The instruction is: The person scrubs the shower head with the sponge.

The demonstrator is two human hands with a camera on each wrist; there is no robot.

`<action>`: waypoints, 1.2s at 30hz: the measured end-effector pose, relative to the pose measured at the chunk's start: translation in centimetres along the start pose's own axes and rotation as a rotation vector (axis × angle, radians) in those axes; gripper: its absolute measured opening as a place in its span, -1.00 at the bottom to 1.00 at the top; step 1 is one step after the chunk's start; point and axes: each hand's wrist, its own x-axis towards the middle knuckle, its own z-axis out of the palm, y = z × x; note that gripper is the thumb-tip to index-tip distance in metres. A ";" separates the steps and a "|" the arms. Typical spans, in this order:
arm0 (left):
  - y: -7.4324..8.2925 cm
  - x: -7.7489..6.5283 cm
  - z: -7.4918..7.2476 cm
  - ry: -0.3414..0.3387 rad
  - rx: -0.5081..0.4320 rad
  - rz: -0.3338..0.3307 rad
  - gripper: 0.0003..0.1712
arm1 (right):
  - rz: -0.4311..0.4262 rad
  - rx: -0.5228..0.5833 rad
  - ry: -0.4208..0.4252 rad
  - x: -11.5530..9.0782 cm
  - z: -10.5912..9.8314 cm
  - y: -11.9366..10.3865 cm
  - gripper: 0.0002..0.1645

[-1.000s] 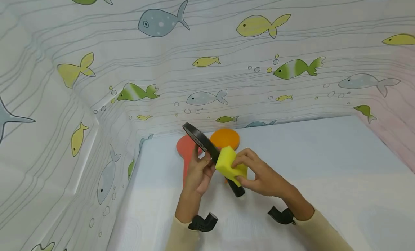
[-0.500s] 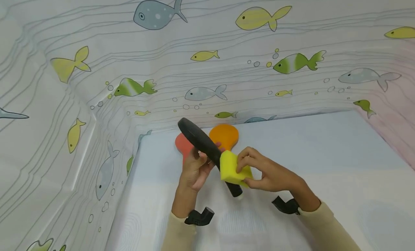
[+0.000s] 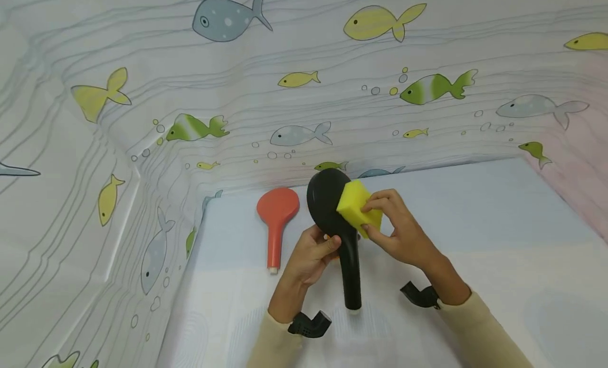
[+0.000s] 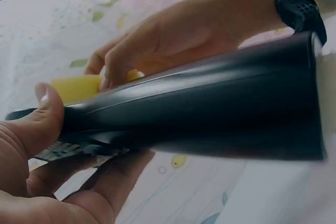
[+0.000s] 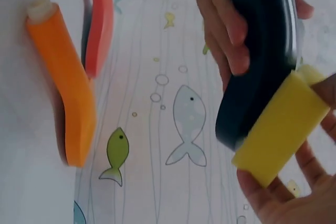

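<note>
My left hand (image 3: 309, 257) holds a black shower head (image 3: 350, 275) at its neck, thumb on the near side and the other fingers behind. Its smooth round back faces the head camera, and its handle points down toward me. A yellow sponge (image 3: 356, 207) lies against the right side of that back, pinched between the thumb and fingers of my right hand (image 3: 404, 233). In the right wrist view, the sponge (image 5: 281, 129) meets the edge of the black head. The left wrist view shows the black handle (image 4: 220, 103) close up, with part of the spray face underneath.
A red shower head (image 3: 276, 212) lies on the white table (image 3: 451, 225), left of the black one. An orange shower head (image 5: 65, 85), mostly hidden behind the black one in the head view, lies nearby. A fish-patterned sheet (image 3: 247, 93) rises behind and at the left.
The black shower head has turned from a slanted, edge-on pose to nearly upright, its back toward me. The sponge has moved up onto its back, and the orange shower head is now mostly covered.
</note>
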 end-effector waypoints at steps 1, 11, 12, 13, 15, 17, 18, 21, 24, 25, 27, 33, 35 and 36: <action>-0.1 0.1 0.1 -0.010 0.018 -0.003 -0.32 | 0.018 -0.018 0.027 0.1 -0.2 0.2 -0.52; -0.4 0.1 -0.4 -0.149 0.095 -0.043 -0.39 | 0.158 -0.091 0.093 0.3 -1.2 0.7 -0.54; -0.4 0.0 -0.5 -0.148 0.087 -0.040 -0.40 | 0.154 -0.094 0.084 0.3 -1.3 0.6 -0.54; -0.3 0.0 -0.6 -0.146 0.072 -0.037 -0.41 | 0.146 -0.096 0.074 0.3 -1.3 0.4 -0.54; -0.2 0.0 -0.8 -0.143 0.036 -0.021 -0.44 | 0.116 -0.100 0.048 0.2 -1.2 0.0 -0.55; 0.0 0.0 -1.0 -0.125 -0.009 -0.002 -0.49 | 0.069 -0.111 0.013 0.1 -1.0 -0.3 -0.55; 0.1 0.0 -1.0 -0.113 -0.030 0.011 -0.53 | 0.042 -0.112 -0.007 0.0 -0.9 -0.5 -0.55; 0.6 -0.1 -1.1 -0.061 -0.092 0.039 -0.67 | -0.037 -0.098 -0.061 -0.1 -0.5 -0.9 -0.53; 1.0 -0.2 -1.3 -0.008 -0.130 0.049 -0.72 | -0.108 -0.065 -0.117 -0.3 -0.4 -1.3 -0.51; 1.1 -0.2 -1.3 0.010 -0.137 0.051 -0.72 | -0.130 -0.054 -0.143 -0.3 -0.4 -1.5 -0.51; 1.4 -0.2 -1.5 0.043 -0.142 0.065 -0.73 | -0.172 -0.037 -0.206 -0.4 -0.5 -1.9 -0.52; 1.9 -0.1 -2.3 0.149 -0.193 0.143 -0.72 | -0.328 0.029 -0.431 -0.7 -0.7 -3.5 -0.55; 2.0 0.0 -2.5 0.185 -0.216 0.158 -0.69 | -0.365 0.070 -0.502 -0.8 -0.9 -3.9 -0.55; 2.0 0.1 -2.5 0.204 -0.228 0.161 -0.67 | -0.371 0.083 -0.535 -0.9 -1.0 -4.1 -0.55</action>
